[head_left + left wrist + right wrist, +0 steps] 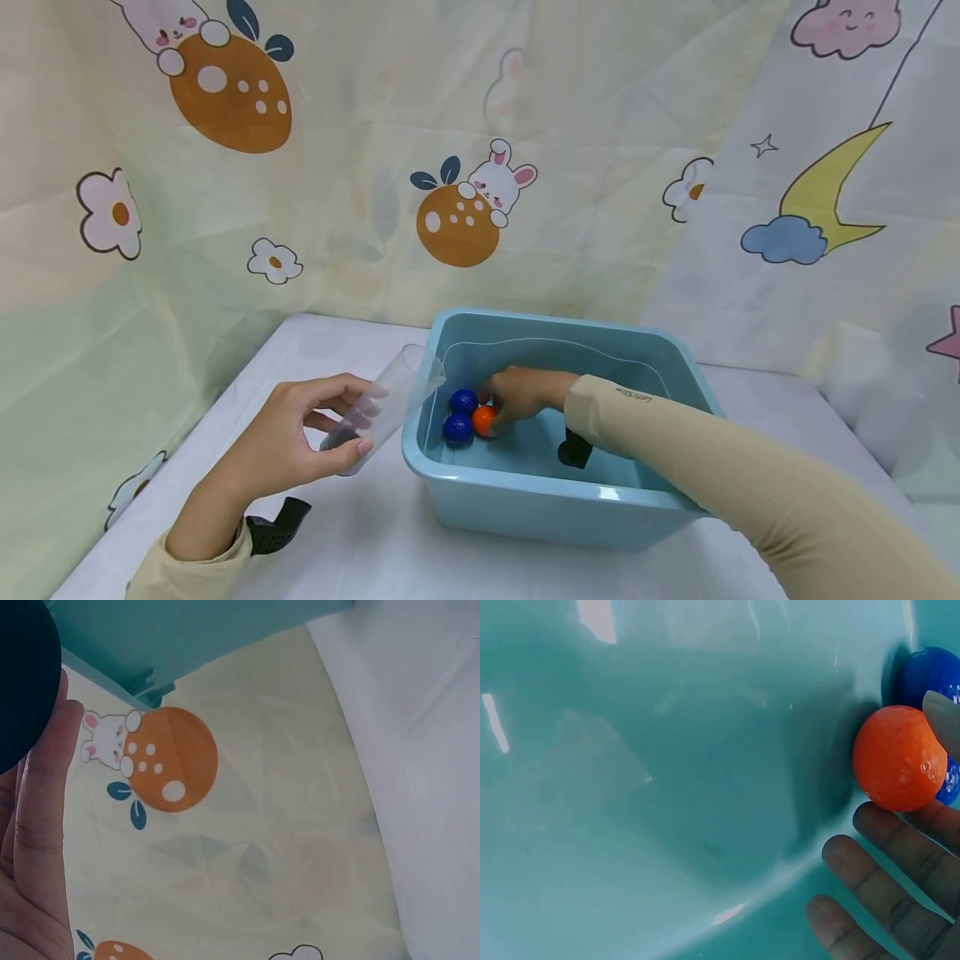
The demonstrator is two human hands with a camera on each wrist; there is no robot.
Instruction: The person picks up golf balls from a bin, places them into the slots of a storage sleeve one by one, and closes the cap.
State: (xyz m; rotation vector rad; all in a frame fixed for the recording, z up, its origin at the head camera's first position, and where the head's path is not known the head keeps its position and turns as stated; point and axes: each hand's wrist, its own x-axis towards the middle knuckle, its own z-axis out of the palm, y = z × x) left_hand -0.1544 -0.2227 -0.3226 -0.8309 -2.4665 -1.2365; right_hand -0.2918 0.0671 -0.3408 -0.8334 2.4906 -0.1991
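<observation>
My left hand (300, 429) grips a clear plastic tube (393, 396) that leans toward the tub, its mouth by the left rim. The tube's dark round base (26, 682) fills a corner of the left wrist view, with fingers behind it. Inside the light blue tub (525, 477), my right hand (521, 392) pinches an orange ball (898, 759), thumb on one side and fingertips on the other. Two blue balls, one farther back (463, 402) and one nearer me (457, 429), lie right beside the orange one at the tub's left wall.
The tub stands on a white-covered table (360, 550). Behind it hangs a pale cloth (585, 233) printed with rabbits, fruit and flowers. A black wrist mount (277, 527) sits under the left wrist, another (575, 450) under the right. My right forearm crosses the tub's right rim.
</observation>
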